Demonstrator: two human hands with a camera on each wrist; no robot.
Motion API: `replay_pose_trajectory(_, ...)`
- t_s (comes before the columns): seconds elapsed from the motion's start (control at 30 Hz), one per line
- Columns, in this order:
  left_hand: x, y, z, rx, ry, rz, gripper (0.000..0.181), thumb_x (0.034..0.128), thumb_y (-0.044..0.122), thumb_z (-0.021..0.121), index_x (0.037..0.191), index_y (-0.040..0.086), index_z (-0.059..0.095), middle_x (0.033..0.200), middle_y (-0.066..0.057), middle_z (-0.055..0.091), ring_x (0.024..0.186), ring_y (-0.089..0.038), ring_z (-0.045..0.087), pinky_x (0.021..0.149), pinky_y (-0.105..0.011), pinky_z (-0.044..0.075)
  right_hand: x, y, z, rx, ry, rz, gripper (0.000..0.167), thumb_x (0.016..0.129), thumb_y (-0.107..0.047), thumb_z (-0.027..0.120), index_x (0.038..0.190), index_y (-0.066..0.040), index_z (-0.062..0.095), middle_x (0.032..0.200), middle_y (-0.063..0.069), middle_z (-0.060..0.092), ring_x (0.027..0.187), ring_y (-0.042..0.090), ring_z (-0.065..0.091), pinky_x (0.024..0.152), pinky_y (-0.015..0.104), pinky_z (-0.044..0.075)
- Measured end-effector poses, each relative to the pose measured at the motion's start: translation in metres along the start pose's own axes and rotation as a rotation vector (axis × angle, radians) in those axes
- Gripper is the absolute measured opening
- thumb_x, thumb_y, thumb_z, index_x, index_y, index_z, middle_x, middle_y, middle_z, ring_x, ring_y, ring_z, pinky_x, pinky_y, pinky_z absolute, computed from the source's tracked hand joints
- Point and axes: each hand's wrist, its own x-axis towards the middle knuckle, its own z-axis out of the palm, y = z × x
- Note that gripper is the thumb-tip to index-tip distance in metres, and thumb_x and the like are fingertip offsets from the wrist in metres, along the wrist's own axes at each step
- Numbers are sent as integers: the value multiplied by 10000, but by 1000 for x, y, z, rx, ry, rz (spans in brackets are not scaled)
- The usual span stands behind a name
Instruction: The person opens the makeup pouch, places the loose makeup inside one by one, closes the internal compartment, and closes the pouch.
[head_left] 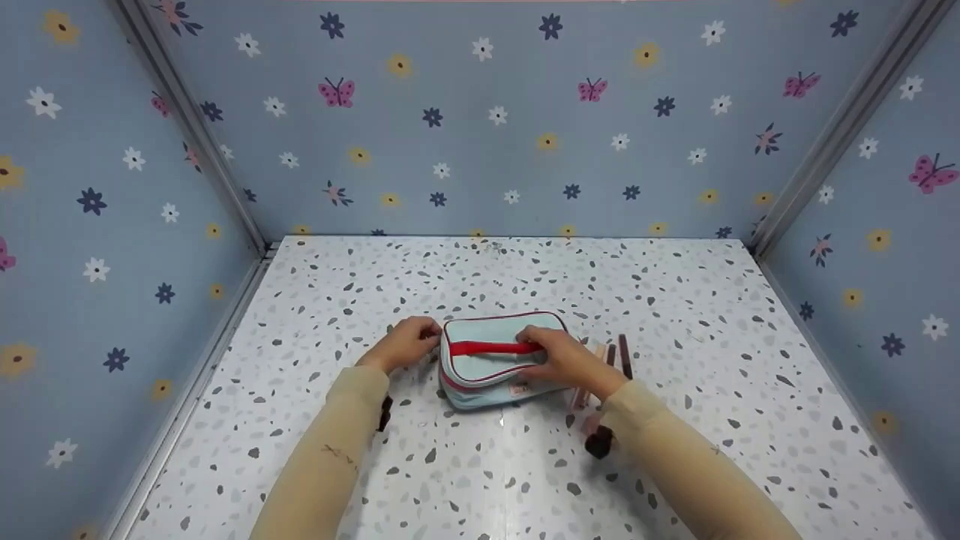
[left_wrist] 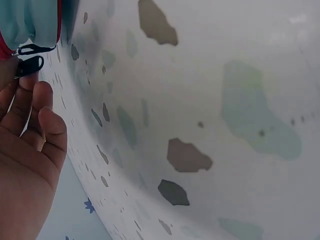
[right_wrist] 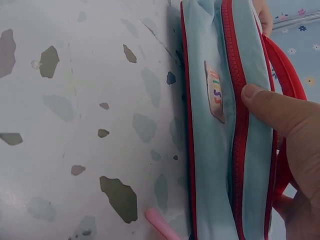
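Note:
A light blue cosmetic bag (head_left: 487, 390) with red piping and a red top handle (head_left: 487, 348) stands upright on the table. My left hand (head_left: 405, 343) is at its left end, pinching a black zipper pull (left_wrist: 31, 66) in the left wrist view. From above, my right hand (head_left: 566, 360) grips the bag's right part by the handle. Its thumb (right_wrist: 265, 102) presses beside the red zipper (right_wrist: 235, 75) in the right wrist view. The zipper looks closed along the visible front; the bag's inside is hidden.
Right of the bag lie slim makeup tubes (head_left: 625, 356) and a dark-bristled makeup brush (head_left: 598, 442), partly covered by my right arm. A small black item (head_left: 385, 414) lies beside my left forearm. Flower-patterned walls (head_left: 480, 150) enclose the speckled table (head_left: 487, 277).

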Motion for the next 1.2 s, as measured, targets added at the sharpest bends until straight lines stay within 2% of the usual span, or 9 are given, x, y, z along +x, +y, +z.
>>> replay_pose_trajectory(0.1, 0, 1, -2, 65, -13, -13, 184, 1086, 116, 613, 1122, 8, 758, 1038, -110, 741, 860, -164, 614, 817, -366, 545, 2, -2, 2, -32, -10, 25, 523, 878, -297, 929, 1325, -197, 676, 1305, 19, 739, 1227, 235, 686, 1111, 483, 550)
replay_pose_trajectory(0.2, 0, 3, -5, 85, -34, -53, 210, 1086, 121, 621, 1143, -1, 782, 1064, -128, 766, 862, -167, 636, 829, -374, 570, 4, -4, 2, -41, -20, 61, 525, 868, -354, 935, 1304, -213, 680, 1256, -7, 738, 1164, 207, 684, 1077, 461, 562)
replay_pose_trajectory(0.37, -2, 4, -8, 78, -46, -112, 214, 1091, 149, 633, 1099, 21, 804, 1000, -119, 762, 792, -156, 619, 734, -318, 537, 7, -6, 3, -76, -19, 62, 526, 844, -415, 946, 1250, -199, 691, 1164, -28, 728, 1072, 185, 669, 1031, 446, 567)
replay_pose_trajectory(0.47, -3, 2, -8, 91, -26, -88, 204, 1087, 150, 643, 1061, 29, 804, 955, -90, 743, 784, -157, 607, 730, -320, 520, 8, -7, 5, -113, -16, 39, 547, 833, -450, 950, 1224, -164, 694, 1116, -22, 721, 1028, 184, 654, 1007, 448, 563)
replay_pose_trajectory(0.57, -4, 1, -8, 122, 10, -45, 195, 1084, 147, 651, 1048, 35, 806, 964, -80, 745, 828, -175, 625, 792, -372, 542, 10, -8, 7, -148, -11, 45, 583, 819, -492, 951, 1212, -148, 692, 1073, -23, 706, 987, 181, 635, 974, 447, 559)
replay_pose_trajectory(0.7, -3, 1, -9, 144, 68, -19, 210, 1090, 163, 653, 1068, 25, 809, 1025, -105, 762, 916, -216, 656, 900, -455, 561, 14, -12, 9, -142, 3, 112, 581, 814, -521, 947, 1177, -153, 682, 1020, -27, 680, 929, 186, 612, 915, 434, 552)
replay_pose_trajectory(0.8, -3, 1, -12, 139, 88, -19, 222, 1095, 173, 653, 1086, 11, 805, 1026, -121, 758, 915, -233, 654, 906, -471, 562, 17, -14, 10, -132, 17, 159, 551, 825, -536, 935, 1126, -163, 663, 970, -22, 664, 881, 198, 600, 856, 410, 544)
replay_pose_trajectory(0.97, -7, 1, -17, 131, 73, -14, 217, 1090, 168, 664, 1090, 6, 809, 996, -120, 765, 841, -190, 631, 835, -416, 557, 19, -16, 10, -145, 34, 199, 549, 834, -567, 919, 1095, -169, 645, 943, -16, 661, 856, 198, 596, 806, 381, 527)
replay_pose_trajectory(1.2, -16, 0, -25, 114, 5, -7, 202, 1081, 160, 677, 1091, 5, 807, 979, -144, 764, 801, -153, 600, 762, -338, 518, 20, -17, 12, -125, 31, 224, 576, 837, -571, 914, 1155, -161, 665, 995, -19, 687, 898, 188, 621, 853, 394, 553)
